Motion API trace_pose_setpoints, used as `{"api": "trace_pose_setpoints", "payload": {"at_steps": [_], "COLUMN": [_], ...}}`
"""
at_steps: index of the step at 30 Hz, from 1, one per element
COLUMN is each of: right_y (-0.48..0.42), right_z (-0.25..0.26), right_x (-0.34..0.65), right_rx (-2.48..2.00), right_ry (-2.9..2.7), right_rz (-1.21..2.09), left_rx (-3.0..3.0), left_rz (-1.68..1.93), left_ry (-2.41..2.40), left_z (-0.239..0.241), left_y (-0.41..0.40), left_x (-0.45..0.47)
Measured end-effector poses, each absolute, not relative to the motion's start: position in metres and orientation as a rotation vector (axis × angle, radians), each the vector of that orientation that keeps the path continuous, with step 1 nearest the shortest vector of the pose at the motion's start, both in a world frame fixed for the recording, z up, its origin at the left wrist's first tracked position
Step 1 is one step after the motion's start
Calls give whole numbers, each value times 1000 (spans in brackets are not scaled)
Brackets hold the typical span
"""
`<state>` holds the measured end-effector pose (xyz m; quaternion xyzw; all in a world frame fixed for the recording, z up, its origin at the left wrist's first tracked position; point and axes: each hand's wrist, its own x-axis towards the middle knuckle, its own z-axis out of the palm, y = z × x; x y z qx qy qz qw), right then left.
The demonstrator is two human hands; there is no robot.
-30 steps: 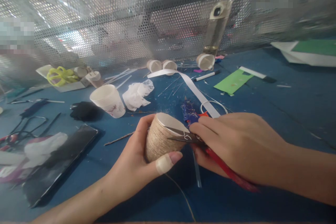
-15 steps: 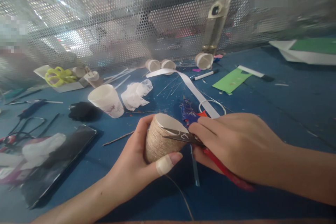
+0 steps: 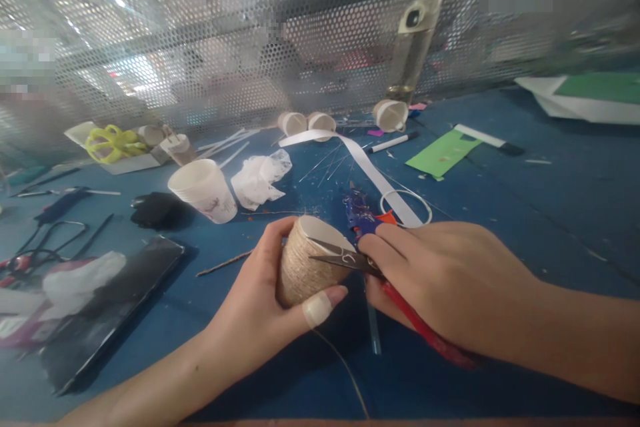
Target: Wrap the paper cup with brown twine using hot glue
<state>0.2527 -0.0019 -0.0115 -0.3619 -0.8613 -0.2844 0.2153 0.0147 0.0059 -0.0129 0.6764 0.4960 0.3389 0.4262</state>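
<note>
My left hand (image 3: 260, 317) is wrapped round a twine-covered cup (image 3: 303, 267) lying on its side on the blue table, its white base turned away from me; a plaster sits on the thumb. My right hand (image 3: 450, 280) is closed on red-handled scissors (image 3: 350, 260) whose blades lie against the cup's base end. A loose strand of twine (image 3: 345, 367) trails from the cup toward me. A blue glue gun (image 3: 359, 212) lies just behind my right fingers.
A white paper cup (image 3: 203, 190), crumpled white lace (image 3: 260, 177), a black phone (image 3: 115, 307) and black cloth (image 3: 157, 210) lie to the left. White ribbon (image 3: 373, 177), green paper (image 3: 443, 153), a marker (image 3: 395, 143), small cups (image 3: 305, 123) and a bottle (image 3: 417, 33) stand by the perforated metal screen (image 3: 200, 47).
Hardly anything has moved. The scissor blades have shifted slightly along the cup's end, and the view has drifted a little.
</note>
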Motion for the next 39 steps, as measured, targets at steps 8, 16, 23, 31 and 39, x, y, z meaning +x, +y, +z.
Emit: {"api": "trace_pose_setpoints", "payload": {"at_steps": [8, 16, 23, 31, 39], "right_y": [-2, -6, -4, -3, -4], "right_z": [-7, -12, -9, -14, -6], "right_x": [253, 252, 255, 251, 254], "right_rx": [-977, -1121, -1077, -1039, -1080], "right_ry": [-2357, -2409, -2476, -2430, -2454], "right_rz": [-787, -620, -559, -634, -566], "left_rx": [1831, 1966, 2160, 2138, 2150], "left_rz": [813, 798, 797, 752, 797], "left_ry": [1194, 1292, 1356, 1346, 1311], "left_z": [-20, -21, -25, -25, -23], "left_y": [12, 16, 19, 20, 20], "left_x": [5, 6, 3, 3, 1]}}
